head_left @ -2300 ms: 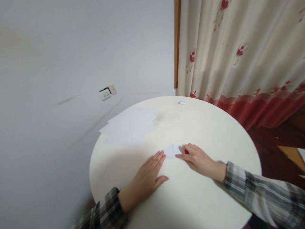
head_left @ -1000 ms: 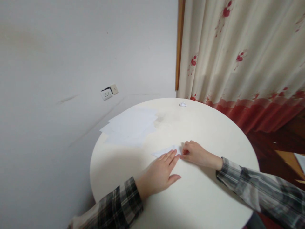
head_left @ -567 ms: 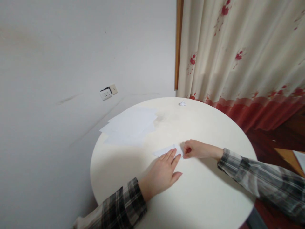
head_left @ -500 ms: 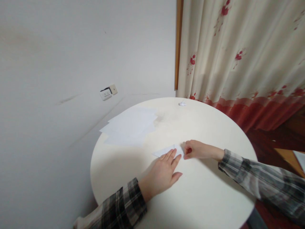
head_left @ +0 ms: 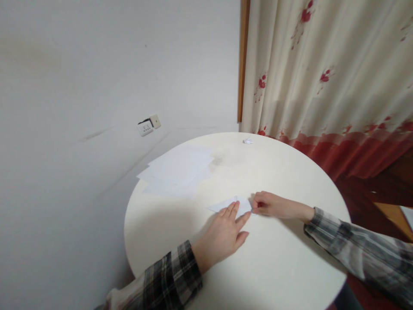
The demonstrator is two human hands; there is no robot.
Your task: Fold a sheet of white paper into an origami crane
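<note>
A folded piece of white paper [head_left: 222, 206] lies on the round white table, with a pointed end to the left. My left hand [head_left: 222, 234] rests flat over its near side, fingers stretched out and pressing on it, the thumb apart on the tabletop. At the paper's right corner, my right hand [head_left: 266, 204] is closed in a pinch, thumb against curled fingers, on the paper's edge. Part of the paper is hidden beneath my left fingers.
Several loose white sheets [head_left: 180, 168] overlap at the table's [head_left: 290, 172] far left. A small crumpled paper [head_left: 248, 141] sits near the far edge. Beyond stand a wall with a socket [head_left: 145, 128] and a flowered curtain [head_left: 290, 86]. At right is a wooden surface [head_left: 392, 215].
My right hand has shifted slightly to the right, its fingers drawing closer together at the paper's corner. My left index finger has stretched a little further toward that corner.
</note>
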